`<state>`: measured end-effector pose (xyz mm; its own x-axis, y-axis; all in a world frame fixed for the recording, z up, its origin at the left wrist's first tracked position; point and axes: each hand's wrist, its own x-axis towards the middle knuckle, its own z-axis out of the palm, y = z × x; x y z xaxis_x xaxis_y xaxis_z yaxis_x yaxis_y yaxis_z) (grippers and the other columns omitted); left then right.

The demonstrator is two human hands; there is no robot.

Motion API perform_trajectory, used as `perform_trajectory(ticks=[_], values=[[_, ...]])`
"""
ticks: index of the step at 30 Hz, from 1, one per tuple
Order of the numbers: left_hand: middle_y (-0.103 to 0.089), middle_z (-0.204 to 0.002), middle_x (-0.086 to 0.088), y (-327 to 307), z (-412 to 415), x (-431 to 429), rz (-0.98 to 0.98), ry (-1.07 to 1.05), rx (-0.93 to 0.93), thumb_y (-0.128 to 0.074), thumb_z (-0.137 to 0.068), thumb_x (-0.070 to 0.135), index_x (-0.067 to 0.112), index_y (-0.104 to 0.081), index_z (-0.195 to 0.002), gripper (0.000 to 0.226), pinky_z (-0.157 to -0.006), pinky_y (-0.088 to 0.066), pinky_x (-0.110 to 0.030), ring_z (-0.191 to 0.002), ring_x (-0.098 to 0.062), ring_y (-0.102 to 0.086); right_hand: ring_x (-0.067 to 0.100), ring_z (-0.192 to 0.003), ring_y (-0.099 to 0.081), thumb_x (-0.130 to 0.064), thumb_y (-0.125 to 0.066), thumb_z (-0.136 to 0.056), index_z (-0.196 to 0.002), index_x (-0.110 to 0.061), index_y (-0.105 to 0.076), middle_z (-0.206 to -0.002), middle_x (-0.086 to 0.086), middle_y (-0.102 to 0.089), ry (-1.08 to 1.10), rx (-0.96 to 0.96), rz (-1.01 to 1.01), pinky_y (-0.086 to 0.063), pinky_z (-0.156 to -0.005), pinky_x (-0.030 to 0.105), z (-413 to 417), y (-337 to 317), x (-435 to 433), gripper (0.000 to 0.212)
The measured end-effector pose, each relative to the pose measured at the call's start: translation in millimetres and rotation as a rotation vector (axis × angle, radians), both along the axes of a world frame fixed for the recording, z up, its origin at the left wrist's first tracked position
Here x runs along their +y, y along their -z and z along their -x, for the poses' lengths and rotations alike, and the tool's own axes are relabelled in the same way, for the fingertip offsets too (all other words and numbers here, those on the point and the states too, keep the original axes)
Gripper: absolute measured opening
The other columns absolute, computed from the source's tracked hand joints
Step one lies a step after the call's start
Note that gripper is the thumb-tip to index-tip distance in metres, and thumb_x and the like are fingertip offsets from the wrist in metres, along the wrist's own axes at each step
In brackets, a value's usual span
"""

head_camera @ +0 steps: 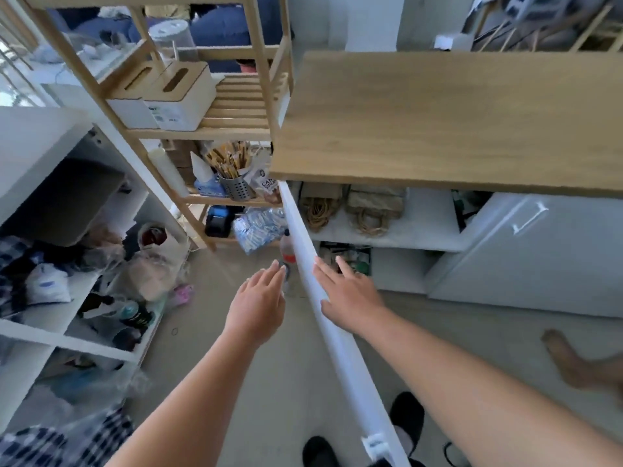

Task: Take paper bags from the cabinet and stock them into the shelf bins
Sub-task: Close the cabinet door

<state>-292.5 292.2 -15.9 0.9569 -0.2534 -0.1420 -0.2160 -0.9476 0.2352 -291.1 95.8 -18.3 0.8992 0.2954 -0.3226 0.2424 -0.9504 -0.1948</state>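
My two bare forearms with no sleeves showing, my left hand (258,303) and right hand (350,298) without rings, watch or gloves, pale unpainted fingernails, black rounded slippers (406,416) on my feet, white sock edge visible.

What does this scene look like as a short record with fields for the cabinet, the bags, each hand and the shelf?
cabinet: open under a wooden top; door swung out, seen edge-on
bags: two stacks of brown paper bags with twine handles, lying on the cabinet's upper shelf
left hand: open, empty, just left of the door edge
right hand: open, empty, on the door's right side, fingers toward the cabinet
shelf: wooden rack left of the cabinet, holding white boxes and a utensil holder
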Motion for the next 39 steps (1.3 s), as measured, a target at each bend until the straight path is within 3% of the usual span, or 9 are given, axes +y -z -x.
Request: perform_trajectory(ticks=[3, 7, 10, 14, 21, 26, 31, 34, 39], values=[[-0.016, -0.166, 0.002, 0, -24, -37, -0.021, 0.114, -0.001, -0.040, -0.099, 0.018, 0.016, -0.023, -0.156, 0.060, -0.123, -0.019, -0.039, -0.151, -0.023, -0.020, 0.023, -0.152, 0.010, -0.019, -0.029, -0.104, -0.156, -0.025, 0.007, -0.165, -0.012, 0.010, 0.088, 0.000, -0.024, -0.030, -0.113, 0.046, 9, 15, -28, 0.064], [-0.004, -0.167, 0.002, 0, -47, -87, -0.100, 0.272, 0.011, -0.037, -0.103, 0.020, 0.019, -0.010, -0.158, 0.062, -0.124, -0.011, -0.043, -0.154, -0.023, -0.004, 0.024, -0.152, 0.006, -0.026, -0.028, -0.107, -0.156, -0.020, 0.009, -0.166, -0.006, 0.003, 0.164, -0.011, -0.038, -0.029, -0.115, 0.044, 15, 19, -74, 0.062], [0.005, -0.167, 0.003, 1, -61, -130, -0.171, 0.334, 0.043, -0.028, -0.107, 0.032, 0.021, -0.001, -0.158, 0.059, -0.125, -0.008, -0.043, -0.154, -0.024, 0.005, 0.028, -0.151, -0.016, -0.036, -0.034, -0.105, -0.157, -0.018, -0.005, -0.162, 0.007, -0.023, 0.258, -0.050, -0.032, -0.034, -0.112, 0.045, 16, 23, -118, 0.062], [0.013, -0.166, 0.000, 4, -79, -170, -0.236, 0.280, 0.085, -0.023, -0.107, 0.038, 0.019, 0.008, -0.157, 0.062, -0.124, -0.011, -0.046, -0.153, -0.027, 0.010, 0.038, -0.114, -0.062, -0.042, -0.060, -0.090, -0.135, -0.016, -0.051, -0.117, 0.014, -0.067, 0.279, -0.255, 0.099, -0.057, -0.082, 0.049, 14, 33, -184, 0.053], [0.017, -0.165, -0.005, 11, -107, -222, -0.265, 0.140, 0.087, -0.028, -0.102, 0.052, 0.016, 0.013, -0.156, 0.077, -0.124, -0.010, -0.047, -0.152, -0.031, 0.010, 0.029, -0.070, -0.051, -0.043, -0.071, -0.084, -0.088, -0.018, -0.055, -0.079, 0.006, -0.052, 0.315, -0.502, 0.224, -0.041, -0.063, 0.040, -17, 38, -267, 0.031], [0.008, -0.166, -0.014, 6, -124, -241, -0.258, 0.103, -0.010, -0.036, -0.101, 0.051, 0.011, -0.007, -0.158, 0.076, -0.123, -0.011, -0.048, -0.153, -0.034, 0.001, 0.027, -0.066, -0.050, -0.034, -0.079, -0.079, -0.089, -0.018, -0.057, -0.075, 0.004, -0.051, 0.326, -0.530, 0.233, -0.037, -0.056, 0.038, -47, 36, -292, 0.030], [-0.041, -0.152, -0.019, -9, -153, -241, -0.181, 0.150, -0.233, -0.064, -0.090, 0.039, 0.005, -0.049, -0.141, 0.062, -0.114, -0.033, -0.056, -0.141, -0.040, -0.037, 0.027, -0.068, -0.048, -0.017, -0.083, -0.073, -0.103, -0.014, -0.056, -0.083, 0.006, -0.052, 0.321, -0.559, 0.179, -0.041, -0.059, 0.039, -72, 38, -309, 0.041], [-0.045, -0.150, -0.018, -14, -184, -236, -0.147, 0.148, -0.302, -0.051, -0.095, 0.043, 0.005, -0.049, -0.138, 0.057, -0.115, -0.032, -0.055, -0.140, -0.039, -0.039, 0.027, -0.073, -0.049, -0.008, -0.081, -0.066, -0.106, -0.013, -0.064, -0.093, 0.005, -0.058, 0.342, -0.612, 0.171, -0.044, -0.067, 0.037, -79, 37, -310, 0.044], [-0.034, -0.159, -0.012, -24, -242, -228, -0.130, 0.184, -0.198, -0.022, -0.094, 0.057, 0.009, -0.041, -0.147, 0.074, -0.120, -0.024, -0.052, -0.147, -0.034, -0.030, 0.027, -0.072, -0.054, -0.011, -0.065, -0.079, -0.086, -0.014, -0.064, -0.089, 0.003, -0.059, 0.238, -0.795, -0.018, -0.042, -0.068, 0.036, -113, 14, -293, 0.007]])
